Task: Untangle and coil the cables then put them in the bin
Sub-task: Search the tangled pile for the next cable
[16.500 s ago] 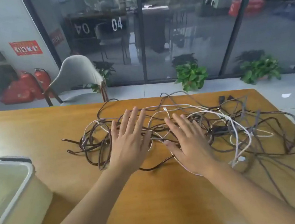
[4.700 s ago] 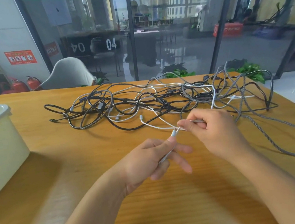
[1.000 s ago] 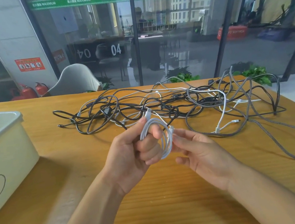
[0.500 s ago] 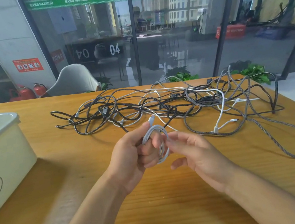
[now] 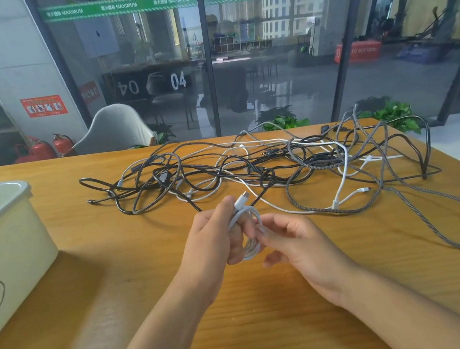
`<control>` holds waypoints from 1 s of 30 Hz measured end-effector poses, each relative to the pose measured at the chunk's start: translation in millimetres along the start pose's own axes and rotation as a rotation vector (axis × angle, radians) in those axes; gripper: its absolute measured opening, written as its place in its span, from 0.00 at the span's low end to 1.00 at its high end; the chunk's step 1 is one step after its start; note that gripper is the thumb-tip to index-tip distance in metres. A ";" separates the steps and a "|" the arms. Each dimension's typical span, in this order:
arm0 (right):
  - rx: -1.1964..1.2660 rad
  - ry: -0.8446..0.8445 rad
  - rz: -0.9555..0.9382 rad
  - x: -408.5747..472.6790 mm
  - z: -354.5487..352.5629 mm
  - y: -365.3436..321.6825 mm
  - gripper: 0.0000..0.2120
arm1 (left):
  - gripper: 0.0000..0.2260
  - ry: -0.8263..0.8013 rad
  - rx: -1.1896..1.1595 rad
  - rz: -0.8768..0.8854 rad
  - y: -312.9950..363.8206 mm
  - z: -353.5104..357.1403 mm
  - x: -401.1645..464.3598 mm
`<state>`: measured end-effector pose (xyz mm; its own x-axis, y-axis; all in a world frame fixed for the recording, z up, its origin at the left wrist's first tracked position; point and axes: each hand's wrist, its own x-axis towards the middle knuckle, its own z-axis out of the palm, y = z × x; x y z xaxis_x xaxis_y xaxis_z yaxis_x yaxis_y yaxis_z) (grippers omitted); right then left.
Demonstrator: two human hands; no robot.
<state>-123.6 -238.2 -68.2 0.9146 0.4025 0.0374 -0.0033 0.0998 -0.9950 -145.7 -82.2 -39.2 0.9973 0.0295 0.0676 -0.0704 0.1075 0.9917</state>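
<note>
A white cable (image 5: 248,231) is wound into a small coil around the fingers of my left hand (image 5: 216,238), which grips it above the table's middle; one plug sticks up past my thumb. My right hand (image 5: 298,241) pinches the coil's right side with its fingertips. Behind my hands a tangle of black, grey braided and white cables (image 5: 265,167) spreads across the far half of the wooden table (image 5: 119,275). The cream plastic bin (image 5: 3,245) stands at the left edge with its opening up.
A grey braided cable (image 5: 437,224) loops out toward the table's right edge. A pale chair (image 5: 114,130) stands behind the far edge, in front of a glass wall. Potted plants (image 5: 283,121) sit on the floor beyond.
The white cable has gone from a loose loop to a tighter coil on my left fingers, and my right hand has closed in on it.
</note>
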 end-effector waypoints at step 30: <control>0.330 -0.003 0.183 4.7 -0.2 3.4 0.15 | 0.17 0.084 -0.019 0.145 -7.1 -10.2 5.8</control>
<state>-119.2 -236.1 -71.5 0.8856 0.4437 -0.1373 -0.2969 0.3136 -0.9019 -139.7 -72.7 -47.0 0.9714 0.1289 0.1993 -0.2143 0.1153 0.9699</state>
